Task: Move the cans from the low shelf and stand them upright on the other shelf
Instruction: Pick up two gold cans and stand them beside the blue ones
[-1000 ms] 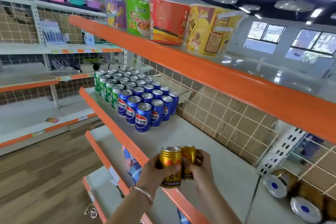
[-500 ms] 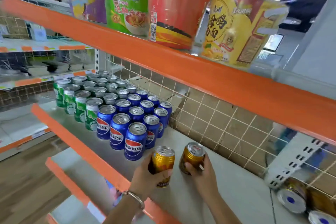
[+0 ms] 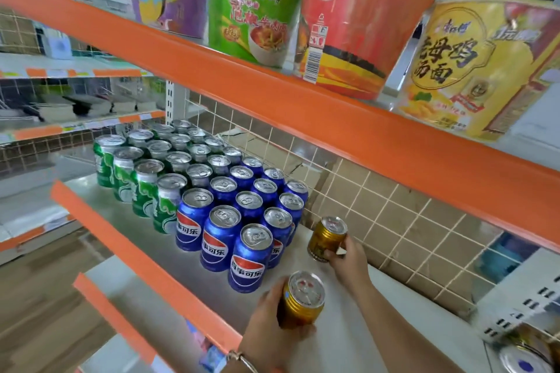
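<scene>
Fingers [image 3: 335,256] of right hand [image 3: 348,260]: curled round small gold metal can with ribbed shoulder [image 3: 326,238], far one, tilted, near the tiled back panel [image 3: 394,221], just beside the blue cola cans [image 3: 242,221]; whether its base touches the shelf cannot be told. Left hand [image 3: 272,321], silver bangle [image 3: 242,357] at wrist: fingers wrapped round second gold metal can [image 3: 303,297], near the front edge, roughly upright, held at the side.

Head view, step in hand: standing both gold cans on the grey metal shelf [image 3: 348,342]. Advice: level the far can before letting go; seat bases flat; keep clear of the blue row so nothing topples; release only once steady.

Surface and room: grey shelf with orange lip, green cans [image 3: 136,179] at left. Shelf above carries four large instant-noodle tubs [image 3: 357,30]. Store aisle, wood-look floor [image 3: 45,297], further racks at left.
</scene>
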The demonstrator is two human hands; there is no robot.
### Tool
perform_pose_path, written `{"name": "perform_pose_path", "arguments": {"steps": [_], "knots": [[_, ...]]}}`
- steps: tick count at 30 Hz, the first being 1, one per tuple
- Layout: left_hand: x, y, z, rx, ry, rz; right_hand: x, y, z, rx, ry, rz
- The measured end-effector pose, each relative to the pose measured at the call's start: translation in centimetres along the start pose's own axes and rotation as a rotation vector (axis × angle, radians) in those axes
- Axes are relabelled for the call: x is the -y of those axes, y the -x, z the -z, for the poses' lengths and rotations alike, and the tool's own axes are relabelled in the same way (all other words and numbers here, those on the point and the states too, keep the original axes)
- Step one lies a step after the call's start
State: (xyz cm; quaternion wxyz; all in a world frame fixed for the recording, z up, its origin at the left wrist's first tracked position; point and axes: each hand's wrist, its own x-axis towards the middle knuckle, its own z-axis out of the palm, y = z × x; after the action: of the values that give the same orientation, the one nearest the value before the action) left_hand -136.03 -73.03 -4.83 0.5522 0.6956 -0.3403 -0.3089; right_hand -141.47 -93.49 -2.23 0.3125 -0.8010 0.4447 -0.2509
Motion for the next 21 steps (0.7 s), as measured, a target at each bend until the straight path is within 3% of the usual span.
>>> {"name": "perform_pose_path", "arguments": {"steps": [14, 21], "knots": [[0.2, -0.3, 0.4, 0.034, -0.05, -0.007, 3.3, -4.4, -2.2, 0.037, 0.144, 0.006], [-0.2, -0.5, 0.2, 0.06, -0.026, 0.054, 4.4, -2.2, -0.8, 0.178, 0.003, 0.024]]}}
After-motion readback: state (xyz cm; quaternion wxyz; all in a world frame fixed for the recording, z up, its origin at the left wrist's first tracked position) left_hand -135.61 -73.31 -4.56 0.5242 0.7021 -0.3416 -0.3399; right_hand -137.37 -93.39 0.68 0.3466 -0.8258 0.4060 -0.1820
